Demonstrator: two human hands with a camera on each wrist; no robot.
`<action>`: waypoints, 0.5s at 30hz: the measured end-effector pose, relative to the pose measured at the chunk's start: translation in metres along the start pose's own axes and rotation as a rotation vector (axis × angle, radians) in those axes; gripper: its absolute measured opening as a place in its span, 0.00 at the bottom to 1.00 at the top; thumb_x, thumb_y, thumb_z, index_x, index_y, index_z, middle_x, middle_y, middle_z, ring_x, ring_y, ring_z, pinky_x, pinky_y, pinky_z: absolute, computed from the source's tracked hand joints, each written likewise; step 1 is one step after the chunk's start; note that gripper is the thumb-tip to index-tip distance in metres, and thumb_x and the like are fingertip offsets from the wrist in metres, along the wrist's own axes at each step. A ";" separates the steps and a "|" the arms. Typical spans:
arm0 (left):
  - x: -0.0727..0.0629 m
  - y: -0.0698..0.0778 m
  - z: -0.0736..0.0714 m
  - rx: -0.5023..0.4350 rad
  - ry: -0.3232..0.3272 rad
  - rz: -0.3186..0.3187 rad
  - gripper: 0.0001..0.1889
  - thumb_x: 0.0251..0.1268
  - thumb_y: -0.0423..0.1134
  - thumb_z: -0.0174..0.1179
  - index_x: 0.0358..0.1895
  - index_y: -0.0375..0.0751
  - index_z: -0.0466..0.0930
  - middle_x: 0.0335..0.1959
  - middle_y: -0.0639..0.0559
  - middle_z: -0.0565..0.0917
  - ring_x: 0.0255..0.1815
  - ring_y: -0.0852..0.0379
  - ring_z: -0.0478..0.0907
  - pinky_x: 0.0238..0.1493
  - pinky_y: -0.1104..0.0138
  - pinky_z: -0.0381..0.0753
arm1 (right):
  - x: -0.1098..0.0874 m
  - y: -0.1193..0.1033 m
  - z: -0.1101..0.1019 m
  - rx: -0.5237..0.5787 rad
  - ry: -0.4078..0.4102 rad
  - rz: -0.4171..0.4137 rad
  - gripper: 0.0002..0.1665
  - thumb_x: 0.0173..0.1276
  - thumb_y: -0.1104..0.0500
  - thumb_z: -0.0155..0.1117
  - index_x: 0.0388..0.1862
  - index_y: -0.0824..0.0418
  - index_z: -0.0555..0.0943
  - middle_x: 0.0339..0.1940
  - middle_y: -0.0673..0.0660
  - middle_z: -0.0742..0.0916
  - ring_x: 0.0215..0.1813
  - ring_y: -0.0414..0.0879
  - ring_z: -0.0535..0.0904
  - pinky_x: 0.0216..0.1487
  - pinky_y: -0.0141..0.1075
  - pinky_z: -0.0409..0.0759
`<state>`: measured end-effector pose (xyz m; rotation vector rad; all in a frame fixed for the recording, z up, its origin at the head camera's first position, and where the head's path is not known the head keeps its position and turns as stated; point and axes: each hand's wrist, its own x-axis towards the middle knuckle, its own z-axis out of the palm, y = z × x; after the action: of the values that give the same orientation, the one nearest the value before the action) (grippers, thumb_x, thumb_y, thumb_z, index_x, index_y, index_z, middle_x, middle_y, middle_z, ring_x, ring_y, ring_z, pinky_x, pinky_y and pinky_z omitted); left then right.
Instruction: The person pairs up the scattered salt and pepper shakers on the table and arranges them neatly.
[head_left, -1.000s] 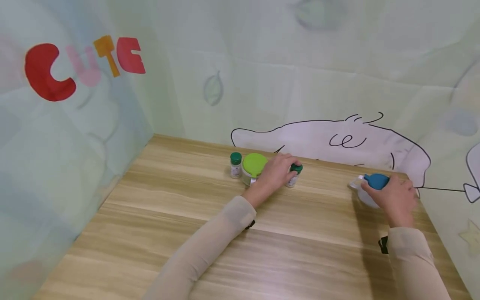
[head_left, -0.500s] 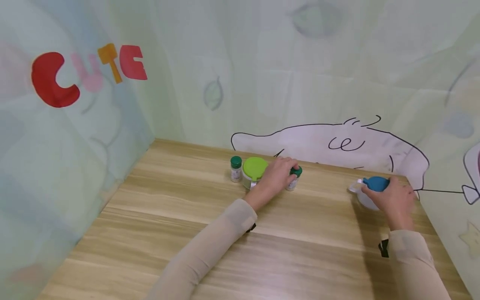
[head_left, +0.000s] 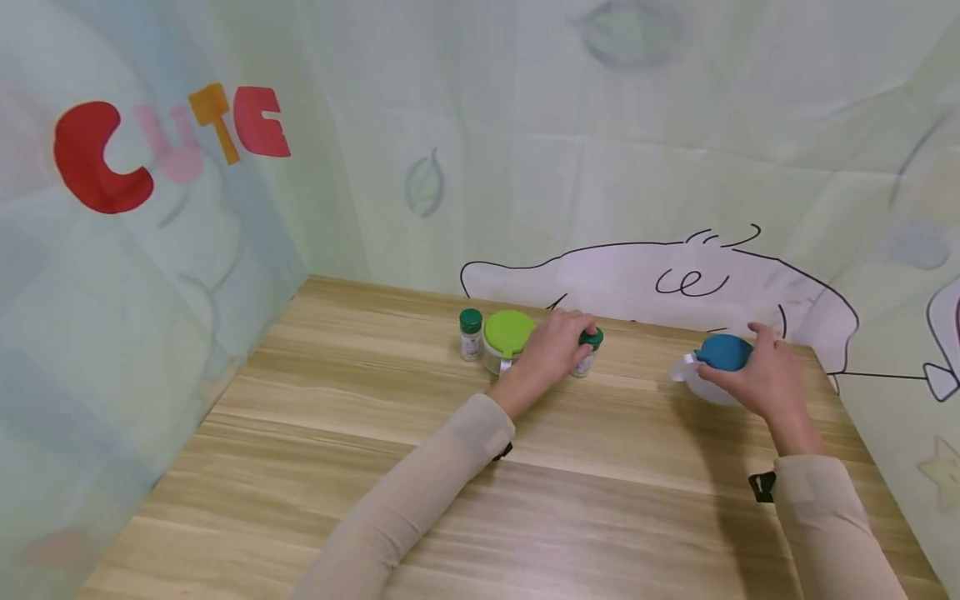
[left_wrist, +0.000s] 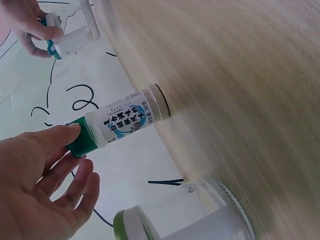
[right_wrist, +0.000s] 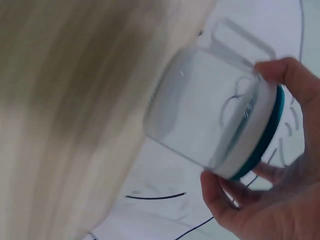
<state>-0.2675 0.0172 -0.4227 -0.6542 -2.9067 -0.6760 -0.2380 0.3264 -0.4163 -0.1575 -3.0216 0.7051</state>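
By its green cap, my left hand pinches a small clear spice bottle with a printed label. That bottle stands upright on the table, its base touching the wood in the left wrist view. At the right, my right hand holds a clear seasoning jar around the rim under its blue lid. The jar has a clear side handle and looks see-through inside. Whether its base touches the table I cannot tell. My left hand partly hides a green-lidded jar beside it.
Another green-capped spice bottle stands left of the green-lidded jar. The wooden table meets a printed cloth wall just behind the containers. A second cloth side borders the table on the left.
My right hand has moved left with the blue-lidded jar, mostly in the last half second. The left hand and the spice bottle stay where they were.
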 end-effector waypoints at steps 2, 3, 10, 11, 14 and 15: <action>0.000 0.000 0.000 0.001 0.000 0.001 0.12 0.73 0.41 0.70 0.56 0.47 0.86 0.54 0.54 0.88 0.56 0.55 0.81 0.61 0.63 0.83 | 0.001 -0.006 -0.001 0.001 -0.058 -0.051 0.67 0.66 0.40 0.75 0.82 0.76 0.48 0.69 0.89 0.66 0.63 0.82 0.68 0.59 0.75 0.76; 0.000 0.000 -0.001 0.003 0.001 0.001 0.12 0.73 0.41 0.70 0.56 0.47 0.86 0.54 0.54 0.88 0.56 0.55 0.81 0.61 0.63 0.83 | 0.001 -0.009 -0.002 0.002 -0.088 -0.071 0.67 0.66 0.40 0.76 0.82 0.76 0.47 0.69 0.88 0.66 0.63 0.82 0.68 0.59 0.75 0.76; -0.001 0.001 -0.001 0.007 0.004 -0.002 0.12 0.74 0.41 0.70 0.56 0.47 0.86 0.55 0.53 0.88 0.56 0.55 0.81 0.61 0.64 0.83 | 0.003 -0.026 0.005 0.024 -0.219 -0.150 0.67 0.64 0.41 0.78 0.82 0.75 0.50 0.73 0.85 0.65 0.68 0.80 0.67 0.63 0.75 0.75; -0.002 0.001 -0.001 0.005 0.004 -0.002 0.13 0.74 0.41 0.69 0.57 0.47 0.86 0.55 0.53 0.88 0.56 0.55 0.81 0.62 0.64 0.83 | 0.003 -0.028 0.007 0.025 -0.225 -0.159 0.67 0.63 0.42 0.79 0.82 0.75 0.51 0.73 0.85 0.66 0.68 0.80 0.67 0.63 0.75 0.75; -0.002 0.002 0.000 0.004 0.003 -0.008 0.13 0.74 0.41 0.69 0.57 0.47 0.86 0.55 0.54 0.88 0.57 0.55 0.81 0.62 0.64 0.83 | 0.004 -0.034 0.011 0.037 -0.232 -0.189 0.65 0.62 0.44 0.80 0.82 0.74 0.53 0.73 0.84 0.67 0.68 0.79 0.67 0.64 0.74 0.74; -0.002 0.001 0.000 0.006 0.004 -0.007 0.13 0.74 0.41 0.69 0.57 0.47 0.86 0.55 0.54 0.88 0.57 0.55 0.81 0.62 0.64 0.83 | 0.004 -0.036 0.012 0.042 -0.234 -0.198 0.65 0.62 0.44 0.80 0.81 0.74 0.54 0.73 0.83 0.68 0.68 0.78 0.67 0.64 0.74 0.74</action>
<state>-0.2654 0.0177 -0.4224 -0.6416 -2.9079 -0.6682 -0.2459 0.2893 -0.4108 0.2397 -3.1739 0.8194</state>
